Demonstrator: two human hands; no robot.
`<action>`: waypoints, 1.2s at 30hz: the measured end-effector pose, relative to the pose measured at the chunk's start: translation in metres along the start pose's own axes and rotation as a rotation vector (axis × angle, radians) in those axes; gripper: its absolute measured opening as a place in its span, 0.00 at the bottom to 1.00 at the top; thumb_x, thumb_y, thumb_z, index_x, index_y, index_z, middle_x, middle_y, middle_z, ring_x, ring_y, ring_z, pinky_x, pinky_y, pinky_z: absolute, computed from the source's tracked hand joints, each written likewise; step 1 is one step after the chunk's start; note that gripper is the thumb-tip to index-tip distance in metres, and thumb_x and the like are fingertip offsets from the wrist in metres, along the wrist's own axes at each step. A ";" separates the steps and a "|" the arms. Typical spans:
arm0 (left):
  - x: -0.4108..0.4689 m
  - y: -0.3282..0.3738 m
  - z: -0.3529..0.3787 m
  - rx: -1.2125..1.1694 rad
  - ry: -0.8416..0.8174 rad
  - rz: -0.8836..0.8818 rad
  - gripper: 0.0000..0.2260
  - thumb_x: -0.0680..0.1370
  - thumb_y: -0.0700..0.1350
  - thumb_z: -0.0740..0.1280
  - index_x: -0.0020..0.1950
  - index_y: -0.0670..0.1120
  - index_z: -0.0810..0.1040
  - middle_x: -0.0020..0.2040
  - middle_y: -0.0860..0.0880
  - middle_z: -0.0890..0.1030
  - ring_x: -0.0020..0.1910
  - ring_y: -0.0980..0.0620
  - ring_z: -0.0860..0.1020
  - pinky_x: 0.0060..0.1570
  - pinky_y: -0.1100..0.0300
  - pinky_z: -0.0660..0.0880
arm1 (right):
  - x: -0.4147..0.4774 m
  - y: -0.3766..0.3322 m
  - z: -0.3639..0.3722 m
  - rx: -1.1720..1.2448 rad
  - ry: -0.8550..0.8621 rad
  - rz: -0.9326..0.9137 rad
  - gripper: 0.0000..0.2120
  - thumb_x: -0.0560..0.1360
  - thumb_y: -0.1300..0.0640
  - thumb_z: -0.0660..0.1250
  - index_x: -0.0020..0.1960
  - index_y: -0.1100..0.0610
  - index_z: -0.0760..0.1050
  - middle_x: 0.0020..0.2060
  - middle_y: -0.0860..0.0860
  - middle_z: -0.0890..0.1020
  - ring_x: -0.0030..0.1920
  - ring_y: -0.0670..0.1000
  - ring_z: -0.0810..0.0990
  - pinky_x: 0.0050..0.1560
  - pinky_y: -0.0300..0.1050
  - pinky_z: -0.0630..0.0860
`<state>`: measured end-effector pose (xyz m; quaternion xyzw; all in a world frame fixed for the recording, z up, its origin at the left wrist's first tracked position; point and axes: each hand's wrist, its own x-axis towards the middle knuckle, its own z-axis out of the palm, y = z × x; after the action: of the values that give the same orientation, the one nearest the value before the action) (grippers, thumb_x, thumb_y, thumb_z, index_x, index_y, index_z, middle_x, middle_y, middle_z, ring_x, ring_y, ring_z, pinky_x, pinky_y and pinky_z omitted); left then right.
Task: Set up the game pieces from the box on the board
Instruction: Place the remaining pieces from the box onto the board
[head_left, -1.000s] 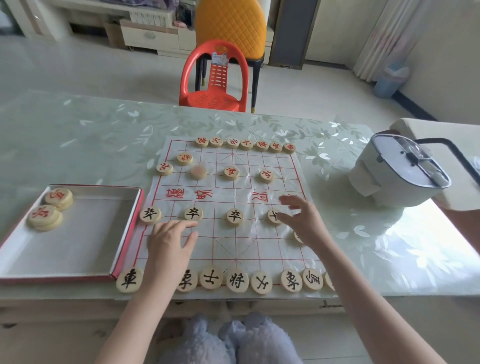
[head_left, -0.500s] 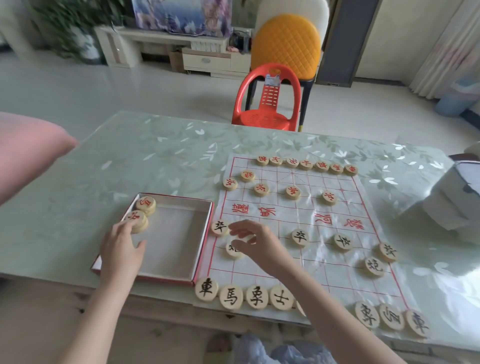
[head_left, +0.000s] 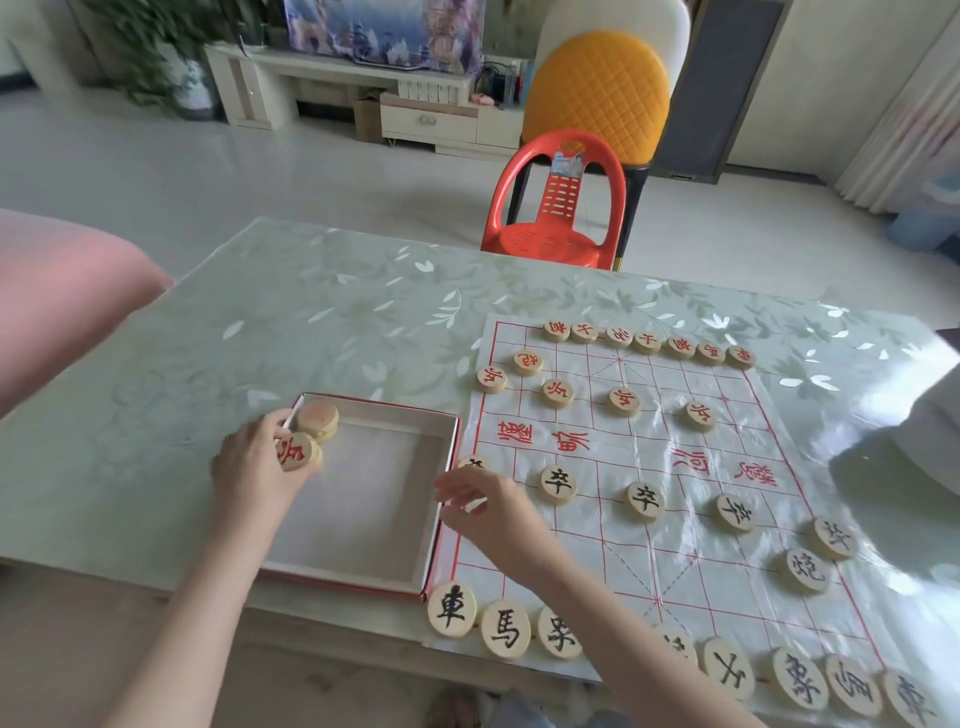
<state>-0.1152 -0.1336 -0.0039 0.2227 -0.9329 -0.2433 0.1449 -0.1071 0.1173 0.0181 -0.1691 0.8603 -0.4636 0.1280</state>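
Your left hand (head_left: 254, 470) is inside the box (head_left: 376, 410), at its far left corner. It pinches a round red-lettered piece (head_left: 295, 451) between thumb and fingers, tilted up on edge so its face is turned toward you. Just beyond it, touching or nearly touching, a short stack (head_left: 318, 419) of pieces sits in that same corner; the rest of the box floor shows bare white.

The box lies near the table's (head_left: 337, 322) near edge, with its right wall against the left edge of the board (head_left: 670, 551). Your right hand (head_left: 498, 514) hovers over that left edge of the board, fingers loosely curled with nothing visible between them, just this side of a black piece (head_left: 471, 461) that it partly hides.

The coming move turns on direction. The red row (head_left: 647, 343) runs along the board's far edge, so from your left hand the target lies away from you and to the right, diagonally past the box's far right corner. That row appears to stop short of the board's far left corner, which looks like the closest open spot. The left hand already has the piece and is the nearer hand to that corner. The right hand would have to cross over the black pieces. A flat disc has no long axis to line up, so it only needs to be laid down face up.
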 end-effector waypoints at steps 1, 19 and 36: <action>-0.006 0.001 -0.006 -0.110 0.038 -0.039 0.28 0.61 0.40 0.79 0.60 0.45 0.76 0.52 0.42 0.79 0.54 0.39 0.74 0.52 0.49 0.70 | 0.005 -0.003 0.008 0.008 -0.003 -0.009 0.14 0.72 0.64 0.63 0.57 0.55 0.77 0.50 0.49 0.82 0.48 0.45 0.78 0.47 0.30 0.71; -0.077 -0.011 -0.048 -0.501 0.126 -0.093 0.23 0.63 0.38 0.77 0.52 0.58 0.77 0.48 0.60 0.75 0.52 0.47 0.79 0.55 0.53 0.76 | 0.108 -0.037 0.144 -0.549 -0.087 -0.142 0.21 0.74 0.55 0.63 0.65 0.59 0.66 0.64 0.59 0.65 0.60 0.61 0.65 0.61 0.51 0.63; -0.100 0.111 0.005 -0.678 -0.059 0.080 0.23 0.65 0.40 0.77 0.57 0.52 0.76 0.51 0.53 0.78 0.52 0.52 0.77 0.54 0.55 0.75 | 0.013 0.055 -0.097 -0.061 0.189 0.067 0.23 0.69 0.63 0.72 0.63 0.57 0.71 0.56 0.53 0.72 0.53 0.50 0.75 0.53 0.38 0.76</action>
<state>-0.0694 0.0034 0.0335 0.1178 -0.8108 -0.5399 0.1930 -0.1649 0.2134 0.0227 -0.0996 0.8874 -0.4465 0.0567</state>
